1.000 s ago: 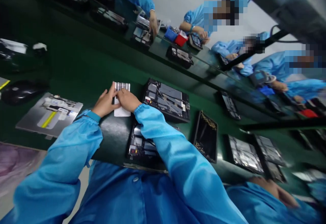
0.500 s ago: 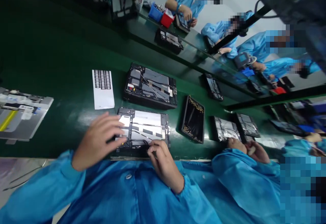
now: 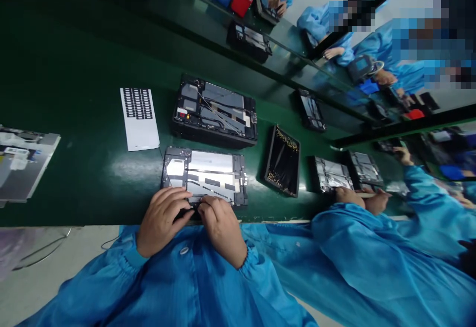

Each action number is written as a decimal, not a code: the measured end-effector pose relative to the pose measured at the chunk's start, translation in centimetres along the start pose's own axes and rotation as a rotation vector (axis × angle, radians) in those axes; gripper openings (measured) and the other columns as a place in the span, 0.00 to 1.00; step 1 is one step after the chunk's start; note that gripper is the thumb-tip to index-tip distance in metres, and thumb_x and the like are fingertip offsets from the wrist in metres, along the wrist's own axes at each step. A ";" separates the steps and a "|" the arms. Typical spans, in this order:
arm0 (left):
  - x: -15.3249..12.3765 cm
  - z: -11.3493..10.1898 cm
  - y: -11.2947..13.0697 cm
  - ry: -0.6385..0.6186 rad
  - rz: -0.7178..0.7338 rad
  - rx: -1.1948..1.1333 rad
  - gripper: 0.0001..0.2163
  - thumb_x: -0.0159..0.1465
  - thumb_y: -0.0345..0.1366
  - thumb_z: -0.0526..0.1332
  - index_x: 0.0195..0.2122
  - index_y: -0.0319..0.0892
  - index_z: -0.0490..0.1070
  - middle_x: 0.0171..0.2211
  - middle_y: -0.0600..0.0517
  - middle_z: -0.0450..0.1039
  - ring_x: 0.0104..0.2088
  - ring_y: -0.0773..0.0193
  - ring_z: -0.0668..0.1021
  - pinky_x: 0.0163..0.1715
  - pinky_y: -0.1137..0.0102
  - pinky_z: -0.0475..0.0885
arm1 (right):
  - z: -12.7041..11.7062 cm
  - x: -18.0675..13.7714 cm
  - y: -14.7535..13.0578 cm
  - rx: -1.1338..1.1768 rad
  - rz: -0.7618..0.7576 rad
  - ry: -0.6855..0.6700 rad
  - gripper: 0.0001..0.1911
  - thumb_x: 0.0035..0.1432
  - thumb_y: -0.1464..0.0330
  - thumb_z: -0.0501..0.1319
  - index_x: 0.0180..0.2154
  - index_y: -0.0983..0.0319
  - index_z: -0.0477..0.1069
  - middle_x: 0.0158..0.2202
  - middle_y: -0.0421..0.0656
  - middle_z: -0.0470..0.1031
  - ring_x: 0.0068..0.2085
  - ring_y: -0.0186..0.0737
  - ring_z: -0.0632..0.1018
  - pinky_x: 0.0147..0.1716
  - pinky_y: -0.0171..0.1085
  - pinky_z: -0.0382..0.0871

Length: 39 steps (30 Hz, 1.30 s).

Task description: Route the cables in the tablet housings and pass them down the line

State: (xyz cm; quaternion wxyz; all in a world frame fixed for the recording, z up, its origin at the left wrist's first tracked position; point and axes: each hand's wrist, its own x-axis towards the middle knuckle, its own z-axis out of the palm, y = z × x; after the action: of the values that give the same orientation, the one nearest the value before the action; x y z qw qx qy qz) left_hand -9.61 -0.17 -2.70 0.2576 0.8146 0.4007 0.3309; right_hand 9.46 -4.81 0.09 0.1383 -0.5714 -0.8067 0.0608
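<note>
Where L hand + R hand work: open device, lower edge, ctr frame; contact unclear, can't tell grips.
Gray panel: cut off, frame L edge.

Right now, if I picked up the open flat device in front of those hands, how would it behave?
The open flat device would probably feel stiff, as it looks like a flat, framed slab. It may be fragile, since dark strips lie exposed across it. Being broad and low, it seems unlikely to roll or tip.
</note>
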 end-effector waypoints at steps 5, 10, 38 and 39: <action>1.4 -1.0 0.8 -0.075 0.005 0.079 0.06 0.71 0.34 0.57 0.39 0.46 0.74 0.45 0.52 0.79 0.49 0.59 0.78 0.51 0.60 0.67 | -0.1 -0.2 0.0 0.044 0.005 0.019 0.09 0.72 0.72 0.52 0.45 0.61 0.71 0.46 0.49 0.76 0.44 0.44 0.74 0.44 0.42 0.72; 2.7 -1.7 1.7 -0.161 0.029 0.187 0.08 0.70 0.32 0.56 0.35 0.44 0.74 0.42 0.51 0.77 0.45 0.57 0.76 0.44 0.60 0.68 | -0.3 0.0 0.0 0.042 0.013 0.012 0.09 0.72 0.71 0.52 0.44 0.60 0.71 0.46 0.48 0.76 0.44 0.45 0.74 0.44 0.42 0.71; 1.3 -0.3 0.6 -0.074 0.055 0.133 0.06 0.70 0.34 0.60 0.37 0.47 0.75 0.46 0.52 0.77 0.50 0.55 0.75 0.47 0.58 0.67 | -0.3 -0.3 0.8 0.195 0.002 0.031 0.08 0.70 0.74 0.56 0.47 0.60 0.71 0.46 0.47 0.76 0.46 0.42 0.75 0.46 0.42 0.74; 1.3 -0.3 0.6 -0.075 0.054 0.135 0.05 0.70 0.34 0.60 0.37 0.47 0.75 0.46 0.52 0.77 0.50 0.55 0.75 0.47 0.58 0.67 | -0.3 -0.4 0.9 0.250 0.018 0.064 0.08 0.70 0.74 0.57 0.47 0.60 0.71 0.46 0.47 0.76 0.47 0.41 0.75 0.46 0.41 0.74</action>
State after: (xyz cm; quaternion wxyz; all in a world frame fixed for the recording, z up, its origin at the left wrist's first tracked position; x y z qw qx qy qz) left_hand -8.96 0.58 -1.62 0.2083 0.8524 0.3900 0.2791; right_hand 10.51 -4.92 0.04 0.2336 -0.5585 -0.7828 0.1441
